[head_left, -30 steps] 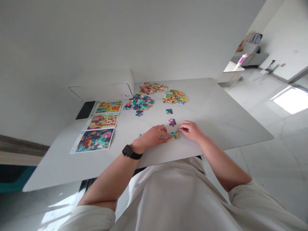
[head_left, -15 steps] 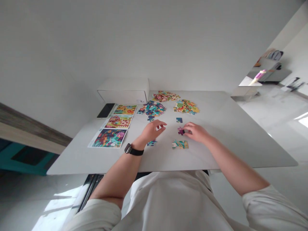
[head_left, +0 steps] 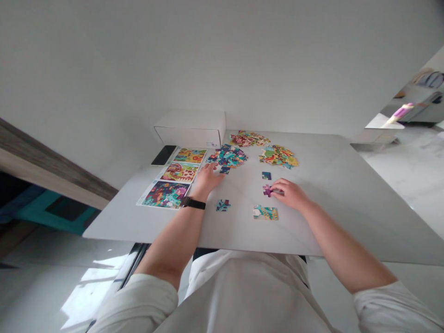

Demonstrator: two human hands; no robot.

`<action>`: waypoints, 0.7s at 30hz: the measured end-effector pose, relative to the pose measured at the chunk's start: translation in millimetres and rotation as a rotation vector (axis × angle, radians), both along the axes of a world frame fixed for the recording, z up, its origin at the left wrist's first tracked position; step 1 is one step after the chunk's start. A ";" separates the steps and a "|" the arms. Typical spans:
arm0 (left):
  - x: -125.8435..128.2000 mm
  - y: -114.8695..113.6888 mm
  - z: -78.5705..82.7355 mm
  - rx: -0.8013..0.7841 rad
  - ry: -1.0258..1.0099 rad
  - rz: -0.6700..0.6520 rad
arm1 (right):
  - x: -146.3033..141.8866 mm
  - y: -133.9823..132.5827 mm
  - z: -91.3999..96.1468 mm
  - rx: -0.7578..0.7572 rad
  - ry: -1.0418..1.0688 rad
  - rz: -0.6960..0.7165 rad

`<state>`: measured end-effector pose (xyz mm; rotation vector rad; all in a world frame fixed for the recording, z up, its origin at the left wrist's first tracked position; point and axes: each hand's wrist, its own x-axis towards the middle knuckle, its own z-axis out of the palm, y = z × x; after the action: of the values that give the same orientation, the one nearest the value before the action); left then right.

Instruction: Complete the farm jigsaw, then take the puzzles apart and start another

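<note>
My right hand (head_left: 287,191) pinches a purple puzzle piece (head_left: 267,190) just above or on the table. Behind that piece lies a dark blue puzzle piece (head_left: 266,175), and nearer to me are joined teal and yellow pieces (head_left: 265,212). My left hand (head_left: 208,178), with a black watch on its wrist, is open with fingers apart at the near edge of the blue puzzle pile (head_left: 231,156). Close by its thumb is a small dark blue piece (head_left: 225,170). A teal and purple piece cluster (head_left: 223,206) lies in front of it.
Three printed pictures (head_left: 166,194) lie in a column at the left, with a black phone (head_left: 163,155) beside them. A white box (head_left: 189,134) stands against the wall. Two more piles, a red and cream one (head_left: 249,138) and a yellow-green one (head_left: 278,156), lie at the back.
My left hand has moved away from me and left, to the blue pile, uncovering the teal and purple cluster. My right hand keeps the purple piece in nearly the same spot. The view has shifted slightly.
</note>
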<state>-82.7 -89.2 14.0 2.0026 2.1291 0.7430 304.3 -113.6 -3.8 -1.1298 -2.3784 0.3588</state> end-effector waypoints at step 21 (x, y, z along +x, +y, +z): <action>14.9 -13.9 2.0 -0.132 0.129 -0.214 | 1.8 0.3 -2.2 -0.067 0.126 -0.005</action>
<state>-67.8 -103.1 16.0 2.2132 1.9276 0.4400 306.1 -113.3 -5.9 -1.1099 -2.2686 0.4967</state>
